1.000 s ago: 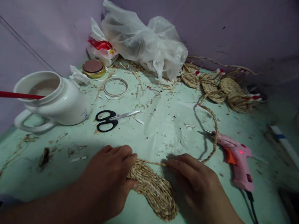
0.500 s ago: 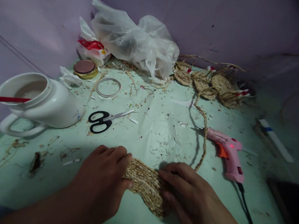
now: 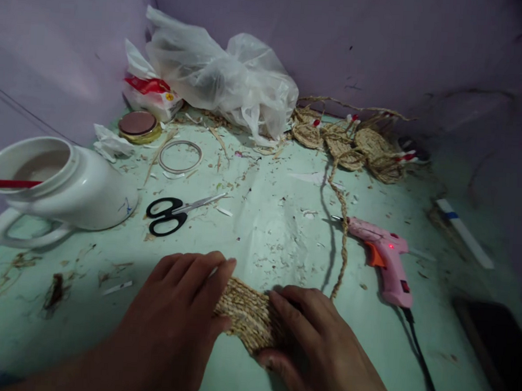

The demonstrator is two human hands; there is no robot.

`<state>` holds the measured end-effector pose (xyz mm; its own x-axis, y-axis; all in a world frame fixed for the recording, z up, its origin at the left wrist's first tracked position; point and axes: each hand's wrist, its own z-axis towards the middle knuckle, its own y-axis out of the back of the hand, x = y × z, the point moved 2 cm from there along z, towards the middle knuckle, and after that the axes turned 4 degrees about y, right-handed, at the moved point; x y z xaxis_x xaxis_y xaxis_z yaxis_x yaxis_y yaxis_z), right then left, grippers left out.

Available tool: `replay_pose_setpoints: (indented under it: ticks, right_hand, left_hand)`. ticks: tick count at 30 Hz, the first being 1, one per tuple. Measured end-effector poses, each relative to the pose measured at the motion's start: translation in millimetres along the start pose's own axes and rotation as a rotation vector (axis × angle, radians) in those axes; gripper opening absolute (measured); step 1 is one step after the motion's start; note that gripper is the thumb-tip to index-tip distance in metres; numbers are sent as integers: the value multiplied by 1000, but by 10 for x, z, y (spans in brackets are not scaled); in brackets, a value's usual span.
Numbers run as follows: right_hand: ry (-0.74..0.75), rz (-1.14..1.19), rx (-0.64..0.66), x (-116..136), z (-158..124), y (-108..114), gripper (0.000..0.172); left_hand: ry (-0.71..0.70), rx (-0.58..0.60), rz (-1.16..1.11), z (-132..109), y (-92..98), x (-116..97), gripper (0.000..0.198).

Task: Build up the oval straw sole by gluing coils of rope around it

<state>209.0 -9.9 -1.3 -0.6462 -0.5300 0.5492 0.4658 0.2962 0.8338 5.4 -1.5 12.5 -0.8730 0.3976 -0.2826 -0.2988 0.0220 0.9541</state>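
Observation:
A flat oval mat of woven straw braid (image 3: 247, 314) lies on the pale green table (image 3: 286, 220) near the front edge. My left hand (image 3: 178, 320) rests on its left end, fingers curled over the edge and thumb underneath, gripping it. My right hand (image 3: 317, 352) lies across the right part of the mat and presses it down, fingers together, covering much of it. A loose braid (image 3: 341, 236) runs from the mat toward the back of the table.
A pink glue gun (image 3: 383, 259) with a red light lies to the right, cord trailing forward. Black scissors (image 3: 171, 213), a white jug (image 3: 62, 186), a tape ring (image 3: 180, 155), a round tin (image 3: 139, 126), a plastic bag (image 3: 224, 78) and several straw coils (image 3: 356, 145) lie behind.
My right hand has slid left over the mat, covering more of it. The view has shifted, so the table's things sit further left in the picture.

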Motion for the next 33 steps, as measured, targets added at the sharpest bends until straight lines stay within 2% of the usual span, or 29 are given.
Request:
replay_pose_setpoints:
  ticks: [4, 6, 8, 13, 18, 21, 27, 30, 33]
  right_hand:
    - [16, 22, -9, 15, 21, 22, 40]
    - [8, 14, -16, 1, 55, 68, 32]
    - [6, -73, -16, -38, 98, 137, 31]
    - [64, -348, 113, -206, 186, 268, 22]
    - [117, -333, 188, -245, 220, 282, 19]
    - [50, -310, 239, -210, 243, 319, 16]
    - [-59, -201, 366, -212, 314, 422, 20]
    - [-106, -176, 329, -235, 302, 406, 17]
    - [-106, -160, 218, -212, 226, 347, 19]
  left_hand:
    - [-66, 46, -132, 55, -73, -85, 33]
    - [-78, 94, -128, 75, -133, -99, 32]
    - [-78, 127, -104, 80, -178, -97, 33]
    - [-72, 146, -77, 85, -193, -82, 31]
    - [-57, 161, -83, 117, -172, -90, 30]
    - [-63, 143, -59, 123, -164, -100, 29]
    - [-72, 30, -36, 92, -157, -87, 35]
    - [-54, 4, -28, 89, -157, -65, 35]
    - [-48, 17, -67, 97, -157, -54, 32]
